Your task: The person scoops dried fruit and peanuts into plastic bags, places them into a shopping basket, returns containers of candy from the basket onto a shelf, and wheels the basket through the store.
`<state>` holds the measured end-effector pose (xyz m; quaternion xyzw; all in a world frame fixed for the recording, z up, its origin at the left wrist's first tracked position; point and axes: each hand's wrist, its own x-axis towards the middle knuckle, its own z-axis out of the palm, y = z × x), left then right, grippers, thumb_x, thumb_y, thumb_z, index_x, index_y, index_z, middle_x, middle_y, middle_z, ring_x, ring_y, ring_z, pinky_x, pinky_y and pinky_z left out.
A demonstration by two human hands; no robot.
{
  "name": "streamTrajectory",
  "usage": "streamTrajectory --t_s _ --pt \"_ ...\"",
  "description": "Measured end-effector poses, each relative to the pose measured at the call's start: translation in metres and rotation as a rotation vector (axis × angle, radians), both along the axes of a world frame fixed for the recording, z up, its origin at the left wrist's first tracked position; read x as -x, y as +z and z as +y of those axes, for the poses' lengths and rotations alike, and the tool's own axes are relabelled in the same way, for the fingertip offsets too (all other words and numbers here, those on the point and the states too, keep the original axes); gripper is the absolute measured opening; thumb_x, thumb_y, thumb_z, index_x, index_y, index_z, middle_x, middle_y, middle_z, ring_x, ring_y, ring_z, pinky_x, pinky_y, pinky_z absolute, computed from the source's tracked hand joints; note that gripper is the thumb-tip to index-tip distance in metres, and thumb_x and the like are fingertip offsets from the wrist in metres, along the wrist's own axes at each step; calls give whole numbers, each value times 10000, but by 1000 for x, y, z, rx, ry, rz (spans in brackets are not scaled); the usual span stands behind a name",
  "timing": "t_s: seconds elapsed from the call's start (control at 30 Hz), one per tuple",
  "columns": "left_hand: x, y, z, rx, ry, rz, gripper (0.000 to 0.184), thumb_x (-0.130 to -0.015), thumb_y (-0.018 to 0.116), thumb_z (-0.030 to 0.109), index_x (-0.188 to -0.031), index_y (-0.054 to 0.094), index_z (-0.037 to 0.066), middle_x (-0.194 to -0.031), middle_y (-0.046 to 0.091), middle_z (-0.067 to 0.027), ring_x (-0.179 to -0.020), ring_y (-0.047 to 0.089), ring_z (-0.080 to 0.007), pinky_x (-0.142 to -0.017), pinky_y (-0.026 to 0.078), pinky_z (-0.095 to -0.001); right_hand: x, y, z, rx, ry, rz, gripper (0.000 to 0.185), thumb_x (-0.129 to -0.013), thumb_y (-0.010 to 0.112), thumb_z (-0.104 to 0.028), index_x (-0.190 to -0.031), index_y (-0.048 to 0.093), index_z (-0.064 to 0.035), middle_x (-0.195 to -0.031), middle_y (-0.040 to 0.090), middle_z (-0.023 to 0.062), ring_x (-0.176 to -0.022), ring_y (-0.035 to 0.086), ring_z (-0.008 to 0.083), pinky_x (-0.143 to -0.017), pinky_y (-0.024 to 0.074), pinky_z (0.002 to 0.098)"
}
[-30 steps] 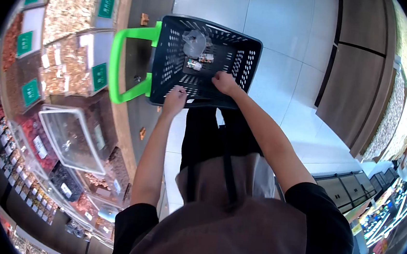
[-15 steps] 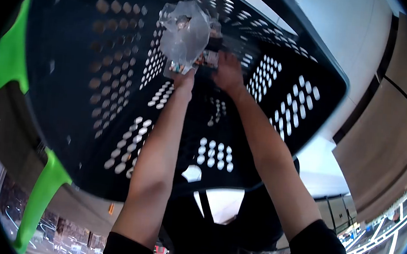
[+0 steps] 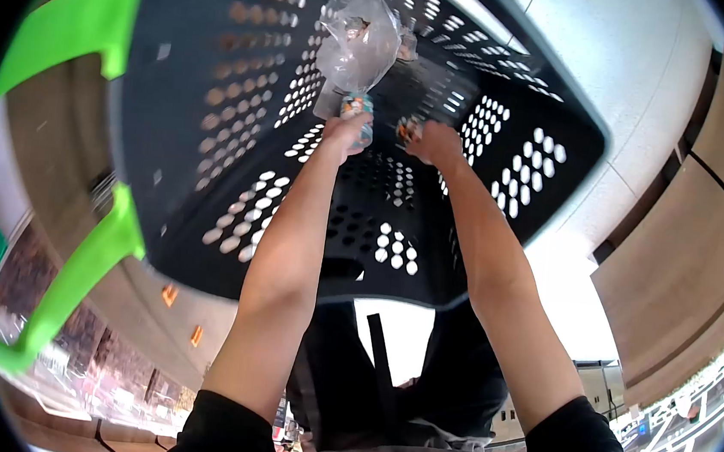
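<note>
Both arms reach down into a deep black plastic shopping basket (image 3: 167, 140) with rows of holes. My left hand (image 3: 349, 132) is wrapped round a colourful, can-shaped item (image 3: 358, 105), pale blue with orange print. Just beyond it, a crumpled clear plastic bag (image 3: 360, 49) lies against the basket's wall, its contents hard to make out. To the right, my right hand (image 3: 438, 143) is closed on a small orange-and-white printed item (image 3: 407, 129), whose kind I cannot tell because the fingers cover part of it. A second small clear wrapped thing (image 3: 408, 45) sits behind the bag.
Bright green handles (image 3: 87, 262) stick out on the basket's left side. A pale floor (image 3: 588, 99) shows at the upper right, beside a curved brown panel (image 3: 676, 279). Blurred shelves of goods (image 3: 101, 350) stand at the lower left.
The basket has shifted in view, with more of its green handles showing. My hands have moved apart, and the printed items in both show more clearly. The bag appears farther right.
</note>
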<state>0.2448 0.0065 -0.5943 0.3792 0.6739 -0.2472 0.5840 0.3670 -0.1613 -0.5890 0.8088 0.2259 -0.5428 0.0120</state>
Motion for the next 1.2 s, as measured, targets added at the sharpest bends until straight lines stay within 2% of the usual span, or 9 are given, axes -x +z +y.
streamTrajectory --t_s 0.2,0.37,0.53,0.57,0.7,0.77,0.87,0.97,1.2 --pt "17 155 -30 -52 -609 -277 711 -716 821 420 -1131 584 -106 -1034 679 -209 -927 674 -282 -781 537 -394 12 184 -47 71 6 38 578 -720 766 -465 -1055 708 3 -1110 697 197 -1055 671 333 -911 538 399" --pt "71 426 -55 -572 -1000 -489 653 -667 844 422 -1157 614 57 -1036 699 -171 -989 671 -329 -845 525 -409 7 353 -95 -178 134 43 652 -691 720 -595 -909 705 20 -945 714 225 -899 694 380 -834 554 447" --pt "158 615 -79 -439 -432 -562 589 -710 876 278 -1182 616 40 -1050 698 -72 -962 660 -158 -873 514 -304 -22 458 -141 -306 192 63 897 -595 713 -740 -1053 663 29 -1011 696 234 -957 676 382 -834 528 450" --pt "186 605 -85 -424 -263 -629 579 -722 871 227 -1197 607 27 -966 689 -49 -808 636 -108 -723 523 -286 -25 482 -144 -250 122 81 876 -591 731 -720 -1018 672 42 -986 700 230 -927 682 371 -808 524 442" --pt "302 573 -133 -551 261 -387 538 -764 839 306 -1153 629 0 -963 693 -72 -869 643 -149 -766 515 -308 -23 439 -221 -149 -86 49 765 -717 745 -668 -945 673 58 -837 691 179 -757 663 269 -706 525 414" --pt "385 489 -174 -706 545 -324 686 -724 837 426 -1185 632 -39 -1007 702 -123 -867 661 -198 -758 521 -344 -31 372 -282 -87 -228 24 762 -798 674 -677 -921 675 74 -726 670 146 -672 656 283 -673 516 439" --pt "471 488 -233 -473 731 362 1004 -536 893 544 -1293 581 -37 -1173 671 -207 -995 686 -319 -864 549 -401 13 360 -297 96 -313 -68 742 -797 702 -641 -1107 663 32 -812 688 149 -738 670 280 -713 520 441" --pt "501 544 -288 -401 737 704 737 -699 758 577 -1091 691 -43 -1040 712 -205 -985 679 -333 -818 530 -435 101 394 -235 -12 -377 138 757 -792 726 -604 -1123 635 71 -853 686 167 -756 670 276 -694 527 436" --pt "585 511 -302 -184 425 654 695 -664 796 543 -1066 685 -13 -1096 693 -198 -1002 676 -343 -839 537 -437 170 446 -116 -108 -352 192 807 -781 783 -518 -1160 569 162 -947 681 209 -797 670 266 -651 545 423"
